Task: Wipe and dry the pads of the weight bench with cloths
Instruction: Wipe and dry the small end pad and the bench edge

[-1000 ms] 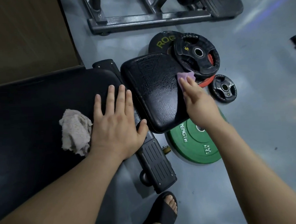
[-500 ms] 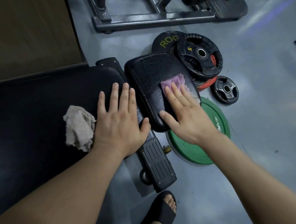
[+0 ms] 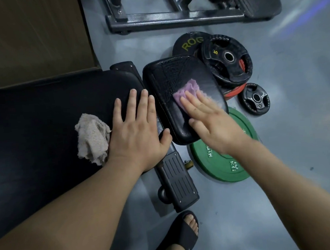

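Wiping the small pad [image 3: 176, 74], the flat right hand [image 3: 216, 126] presses the purple cloth [image 3: 187, 89]; the left hand [image 3: 138, 134] rests spread; drying looks undone.

The right hand [image 3: 215, 122] is smeared with motion blur, and its fingers cover the near part of the purple cloth [image 3: 189, 89]. The long pad [image 3: 45, 121] runs off the left edge. The green plate [image 3: 219, 164] is partly hidden by the seat pad [image 3: 176, 74] and that hand, so its lettering is cut short. The red plate [image 3: 235, 91] barely peeks out from under the black plates [image 3: 227, 60]. The sandal [image 3: 177, 237] is clipped at the bottom.
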`<state>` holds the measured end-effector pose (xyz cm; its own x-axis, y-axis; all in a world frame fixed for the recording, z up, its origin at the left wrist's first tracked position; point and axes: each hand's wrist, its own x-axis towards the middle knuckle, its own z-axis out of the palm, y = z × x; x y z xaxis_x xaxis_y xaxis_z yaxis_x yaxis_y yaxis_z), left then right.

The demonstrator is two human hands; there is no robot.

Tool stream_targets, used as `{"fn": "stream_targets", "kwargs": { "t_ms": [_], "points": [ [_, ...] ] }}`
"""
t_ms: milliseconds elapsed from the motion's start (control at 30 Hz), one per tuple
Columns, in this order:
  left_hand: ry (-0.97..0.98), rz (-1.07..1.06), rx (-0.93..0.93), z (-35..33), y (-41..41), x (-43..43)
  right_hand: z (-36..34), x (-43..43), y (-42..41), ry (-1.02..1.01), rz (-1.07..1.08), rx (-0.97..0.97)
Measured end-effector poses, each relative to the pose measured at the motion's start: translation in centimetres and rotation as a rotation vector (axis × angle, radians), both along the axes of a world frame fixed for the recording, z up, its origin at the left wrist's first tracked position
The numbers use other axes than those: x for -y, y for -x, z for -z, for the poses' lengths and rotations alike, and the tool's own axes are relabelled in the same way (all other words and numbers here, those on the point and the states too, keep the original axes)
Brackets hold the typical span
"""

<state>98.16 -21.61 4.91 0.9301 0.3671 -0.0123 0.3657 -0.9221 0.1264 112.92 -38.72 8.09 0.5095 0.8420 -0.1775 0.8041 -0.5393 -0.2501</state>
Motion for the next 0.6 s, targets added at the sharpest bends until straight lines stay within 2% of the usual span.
{"fn": "stream_targets", "kwargs": {
  "t_ms": [100,200,333,400,500,600],
  "points": [
    [0.006,-0.003,0.004,-0.1,0.0,0.0,0.4,-2.8,-4.0,-0.004,0.19,-0.009],
    [0.003,0.002,-0.002,-0.1,0.0,0.1,1.2,-5.0,-2.8,0.015,0.309,0.049],
    [0.013,-0.003,0.002,-0.1,0.0,0.0,1.5,-3.1,3.1,-0.061,0.068,0.099],
    [0.02,-0.004,0.008,-0.1,0.0,0.1,1.5,-2.1,1.8,-0.015,-0.039,0.117],
    [0.027,-0.001,0.012,-0.1,0.0,0.1,1.3,-3.5,-2.4,-0.023,0.06,0.133],
    [0.027,-0.001,0.01,-0.1,0.1,0.0,1.0,-4.9,-2.7,-0.065,0.167,0.018]
  ]
}}
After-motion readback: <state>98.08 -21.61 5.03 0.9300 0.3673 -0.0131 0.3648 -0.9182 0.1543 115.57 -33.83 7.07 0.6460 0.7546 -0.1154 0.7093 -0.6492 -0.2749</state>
